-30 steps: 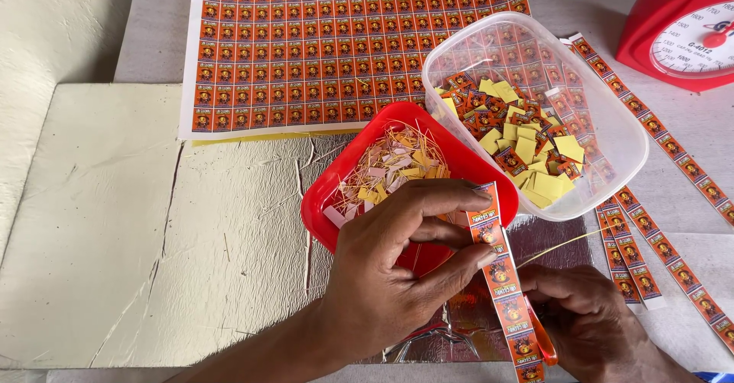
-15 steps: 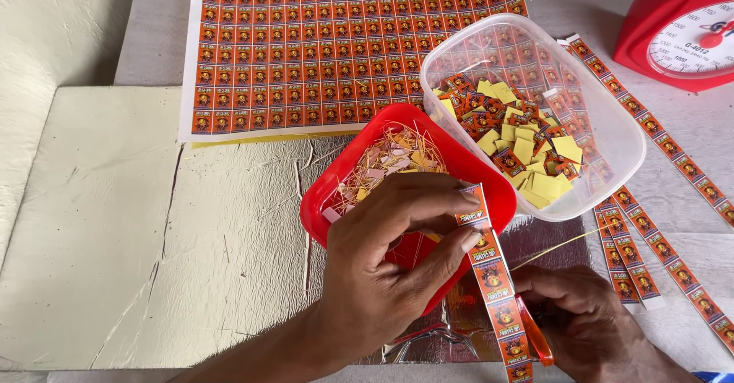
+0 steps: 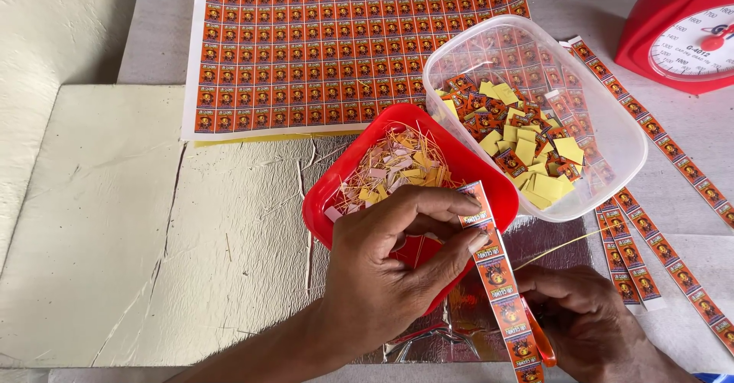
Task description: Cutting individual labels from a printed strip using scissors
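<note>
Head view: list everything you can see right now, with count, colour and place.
label sheet: one, orange, top centre
red tub: one, centre, holds paper trimmings
clear tub: one, right of the red tub, holds cut orange and yellow labels
loose label strips: several, orange, right side
scale: one, red, top right corner
held strip: one, orange, bottom centre
scissors: one, orange handle, bottom
left hand: pinches the held strip
right hand: grips the scissors
</note>
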